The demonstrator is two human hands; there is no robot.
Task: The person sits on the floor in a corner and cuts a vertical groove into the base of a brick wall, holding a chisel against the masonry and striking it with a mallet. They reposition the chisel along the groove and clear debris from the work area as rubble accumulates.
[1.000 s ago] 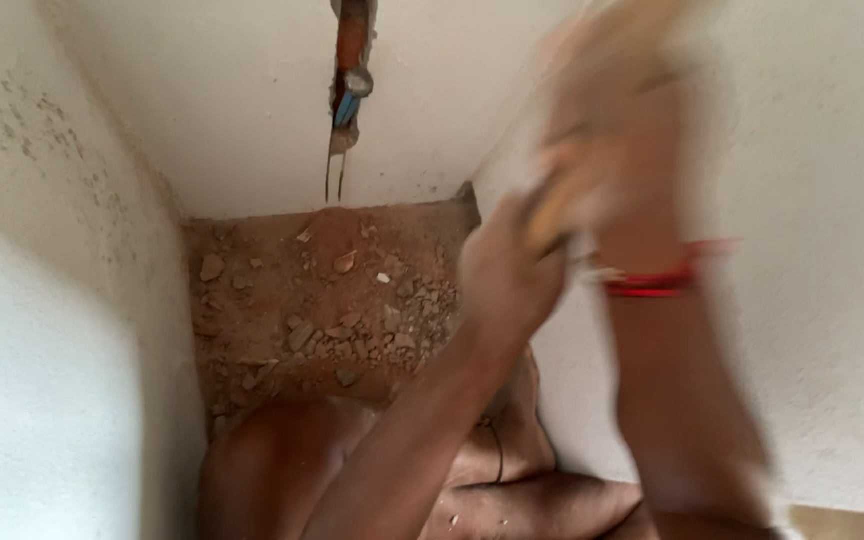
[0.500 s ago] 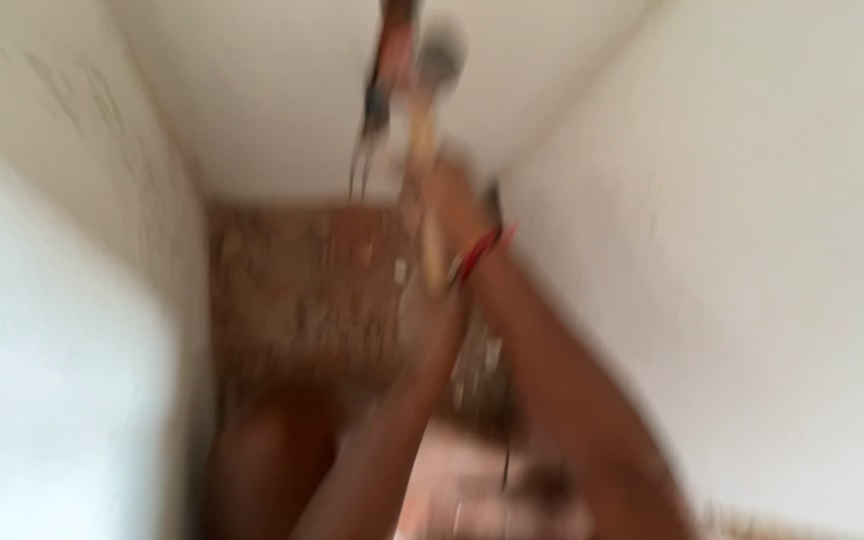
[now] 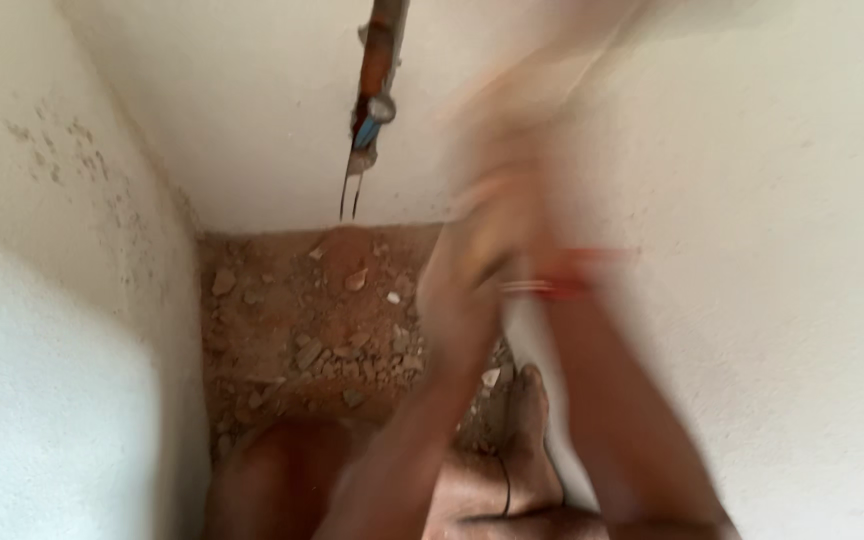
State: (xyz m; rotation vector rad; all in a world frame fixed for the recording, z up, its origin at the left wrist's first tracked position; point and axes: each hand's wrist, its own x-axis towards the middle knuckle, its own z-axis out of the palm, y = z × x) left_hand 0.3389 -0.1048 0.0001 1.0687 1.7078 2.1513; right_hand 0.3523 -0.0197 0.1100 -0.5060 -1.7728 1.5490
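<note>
hands raised together in front of the far wall (image 3: 252,110), both heavily motion-blurred. right hand (image 3: 512,215) sits higher, with a red band (image 3: 562,275) at the wrist; left hand (image 3: 457,290) is just below and to its left, the two overlapping or touching. a pale streak running up and to the right from the right hand may be a tool handle, but the blur is too strong to confirm it; how far the fingers of either hand are closed, and on what, cannot be told. the thing nearest the hands is the chase cut into the far wall, where an orange-brown conduit (image 3: 377,60) runs down, with a blue and grey fitting (image 3: 369,125) at its lower end and two thin wires (image 3: 349,195) hanging from it. conduit is to the left of the hands and apart from them. below: earth floor (image 3: 292,310) strewn with plaster and brick rubble, a bare foot (image 3: 527,430) near the right wall. judgement: the step in hand looks like a swing or strike near the chase, mid-motion. next move calls for a steady aim kept clear of the wires and fitting, and firm footing on the loose rubble.
</note>
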